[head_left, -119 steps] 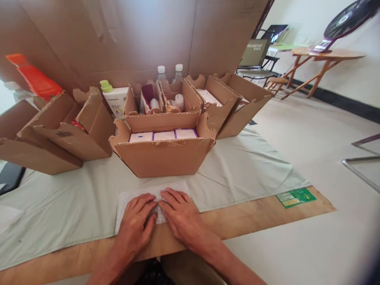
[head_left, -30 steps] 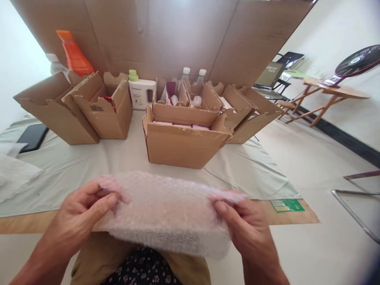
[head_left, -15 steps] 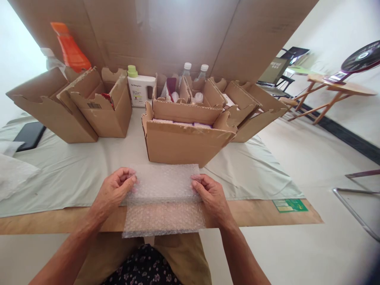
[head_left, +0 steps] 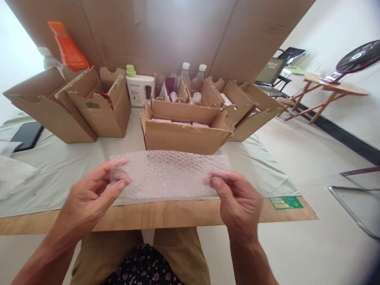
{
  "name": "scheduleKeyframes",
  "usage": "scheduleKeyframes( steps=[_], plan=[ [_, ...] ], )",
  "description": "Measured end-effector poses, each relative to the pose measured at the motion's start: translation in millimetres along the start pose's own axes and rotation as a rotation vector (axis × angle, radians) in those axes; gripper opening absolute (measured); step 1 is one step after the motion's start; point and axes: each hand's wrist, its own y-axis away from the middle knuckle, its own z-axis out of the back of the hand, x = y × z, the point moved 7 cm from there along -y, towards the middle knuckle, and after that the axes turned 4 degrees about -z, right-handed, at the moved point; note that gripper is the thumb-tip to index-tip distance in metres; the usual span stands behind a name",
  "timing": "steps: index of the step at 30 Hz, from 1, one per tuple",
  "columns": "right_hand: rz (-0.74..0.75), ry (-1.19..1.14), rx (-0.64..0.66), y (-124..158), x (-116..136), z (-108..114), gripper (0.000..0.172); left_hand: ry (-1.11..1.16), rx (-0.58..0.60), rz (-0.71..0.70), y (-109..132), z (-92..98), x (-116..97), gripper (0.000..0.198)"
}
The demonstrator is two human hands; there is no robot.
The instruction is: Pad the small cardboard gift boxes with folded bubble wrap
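Observation:
A clear sheet of bubble wrap (head_left: 169, 176) stretches between my two hands, raised above the front part of the table. My left hand (head_left: 95, 188) pinches its left end, with the thumb in front and the fingers partly showing through the plastic. At the other end, my right hand (head_left: 237, 198) grips the wrap between thumb and curled fingers. Just behind the sheet's upper edge stands a low cardboard box (head_left: 184, 134) with white and purple packs inside; the wrap hides part of its base.
Open cardboard boxes (head_left: 103, 107) line the table's back, with an orange bottle (head_left: 69, 49) and a white jug with a green cap (head_left: 139, 89) among them. More bubble wrap (head_left: 16, 176) and a dark flat object (head_left: 26, 134) lie left. A green card (head_left: 286, 202) is at the front right edge.
My hands have come up and moved farther apart with the bubble wrap. The sheet, which hung over the table's front edge before, is now spread wider and lifted.

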Motion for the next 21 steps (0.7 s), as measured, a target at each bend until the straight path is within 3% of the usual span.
scheduleKeyframes(
  steps=[3,6,8,12,17,21],
  plan=[
    [0.197,-0.018,-0.114,6,35,13,0.022,-0.025,-0.118,-0.266,10,21.2,-36,0.022],
    [0.265,0.018,-0.003,19,34,15,0.028,0.015,0.051,-0.459,19,15.8,-41,0.026],
    [0.216,0.069,0.120,32,14,13,0.028,-0.012,0.194,-0.441,25,4.3,-23,0.029],
    [0.094,0.228,0.287,65,-34,12,0.024,-0.092,0.321,-0.359,44,-15.4,20,0.026],
    [0.063,0.275,0.344,87,-51,11,0.026,-0.099,0.352,-0.302,57,-26.7,41,0.021],
    [-0.042,0.226,0.364,80,-56,0,0.027,-0.115,0.329,-0.239,44,-27.4,47,0.018]
  ],
)
